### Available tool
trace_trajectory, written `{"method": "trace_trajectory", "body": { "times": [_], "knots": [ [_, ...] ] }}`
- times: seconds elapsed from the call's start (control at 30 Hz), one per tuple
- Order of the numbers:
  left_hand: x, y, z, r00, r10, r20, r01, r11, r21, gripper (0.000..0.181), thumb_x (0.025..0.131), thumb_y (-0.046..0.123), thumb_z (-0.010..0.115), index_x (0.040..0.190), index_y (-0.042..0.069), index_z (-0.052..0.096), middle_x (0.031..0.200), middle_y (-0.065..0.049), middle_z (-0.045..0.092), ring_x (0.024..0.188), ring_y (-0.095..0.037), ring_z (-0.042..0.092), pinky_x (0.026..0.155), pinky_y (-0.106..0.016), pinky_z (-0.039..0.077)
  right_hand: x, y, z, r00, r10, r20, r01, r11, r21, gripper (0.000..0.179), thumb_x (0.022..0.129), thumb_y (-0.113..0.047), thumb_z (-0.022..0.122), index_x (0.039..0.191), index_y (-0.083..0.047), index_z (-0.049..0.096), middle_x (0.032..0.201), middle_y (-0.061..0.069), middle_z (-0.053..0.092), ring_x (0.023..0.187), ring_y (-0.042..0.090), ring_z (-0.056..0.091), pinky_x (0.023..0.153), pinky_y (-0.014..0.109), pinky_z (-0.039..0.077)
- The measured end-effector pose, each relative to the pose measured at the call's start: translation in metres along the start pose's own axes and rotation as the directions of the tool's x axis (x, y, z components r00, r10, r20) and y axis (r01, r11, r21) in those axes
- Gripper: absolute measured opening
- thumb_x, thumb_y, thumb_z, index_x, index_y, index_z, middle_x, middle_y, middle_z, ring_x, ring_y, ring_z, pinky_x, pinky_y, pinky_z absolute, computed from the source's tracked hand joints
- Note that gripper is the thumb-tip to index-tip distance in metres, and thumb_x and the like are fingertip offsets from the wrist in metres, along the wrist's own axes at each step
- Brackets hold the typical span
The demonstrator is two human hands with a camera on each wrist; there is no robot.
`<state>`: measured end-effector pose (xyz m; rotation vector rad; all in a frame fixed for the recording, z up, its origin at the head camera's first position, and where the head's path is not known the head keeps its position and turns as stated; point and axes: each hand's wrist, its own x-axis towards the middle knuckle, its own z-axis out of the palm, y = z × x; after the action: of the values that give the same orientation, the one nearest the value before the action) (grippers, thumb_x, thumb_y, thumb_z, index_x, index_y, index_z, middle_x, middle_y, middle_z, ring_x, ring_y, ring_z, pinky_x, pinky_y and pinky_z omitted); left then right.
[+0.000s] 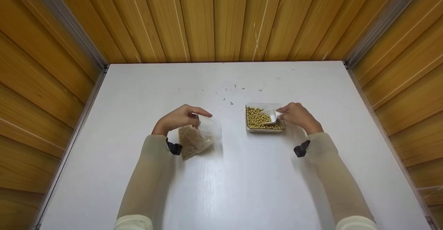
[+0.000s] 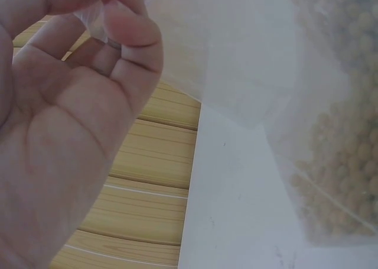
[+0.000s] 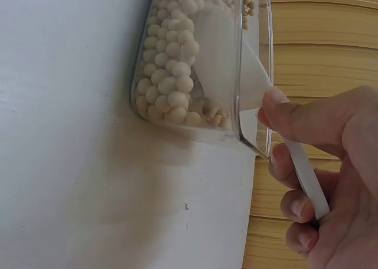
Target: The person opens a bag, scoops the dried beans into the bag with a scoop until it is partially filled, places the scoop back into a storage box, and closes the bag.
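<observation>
My left hand pinches the top of a clear plastic bag, its mouth spread to the right. Soybeans fill the lower part of the bag, which hangs close over the table. To the right stands a clear rectangular container of soybeans. With my right hand I grip the handle of a white scoop at the container's right side. In the right wrist view the scoop is tilted down inside the container, its front edge among the beans.
The white table carries small dark marks beyond the hands. Wood-look panels enclose its back and both sides. A black wrist mount sits below the right hand, another beside the bag.
</observation>
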<state>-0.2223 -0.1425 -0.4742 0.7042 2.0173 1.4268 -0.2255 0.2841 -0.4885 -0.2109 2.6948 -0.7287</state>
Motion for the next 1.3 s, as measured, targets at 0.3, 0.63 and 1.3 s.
{"method": "trace_trajectory", "body": {
  "times": [0.3, 0.63, 1.3],
  "knots": [
    [0.0, 0.0, 0.001, 1.0, 0.004, -0.004, -0.004, 1.0, 0.008, 0.044, 0.084, -0.004, 0.052, 0.126, 0.004, 0.063, 0.13, -0.011, 0.06, 0.072, -0.013, 0.059, 0.078, -0.034, 0.051, 0.001, -0.005, 0.005, 1.0, 0.003, 0.002, -0.003, 1.0, 0.019, 0.038, 0.092, -0.018, 0.059, 0.127, -0.003, 0.061, 0.134, 0.02, 0.056, 0.124, 0.041, 0.051, 0.099, 0.055, 0.042],
    [0.0, 0.0, 0.001, 1.0, -0.012, -0.003, 0.012, 1.0, 0.008, 0.044, 0.084, -0.001, 0.053, 0.126, 0.006, 0.064, 0.129, -0.009, 0.061, 0.074, -0.012, 0.061, 0.08, -0.033, 0.05, 0.001, -0.002, 0.011, 1.0, -0.005, -0.019, 0.006, 0.998, 0.065, 0.039, 0.09, -0.018, 0.059, 0.127, -0.003, 0.061, 0.136, 0.014, 0.055, 0.104, 0.03, 0.057, 0.086, 0.043, 0.045],
    [0.0, 0.002, 0.001, 1.0, -0.014, -0.009, 0.014, 0.999, 0.032, 0.043, 0.084, 0.001, 0.053, 0.125, 0.007, 0.065, 0.125, -0.011, 0.064, 0.074, -0.016, 0.062, 0.078, -0.031, 0.051, 0.005, -0.001, 0.028, 1.0, 0.018, -0.024, -0.015, 0.993, 0.114, 0.044, 0.094, -0.024, 0.058, 0.131, -0.001, 0.057, 0.134, 0.025, 0.053, 0.127, 0.043, 0.045, 0.105, 0.056, 0.036]
  ]
}}
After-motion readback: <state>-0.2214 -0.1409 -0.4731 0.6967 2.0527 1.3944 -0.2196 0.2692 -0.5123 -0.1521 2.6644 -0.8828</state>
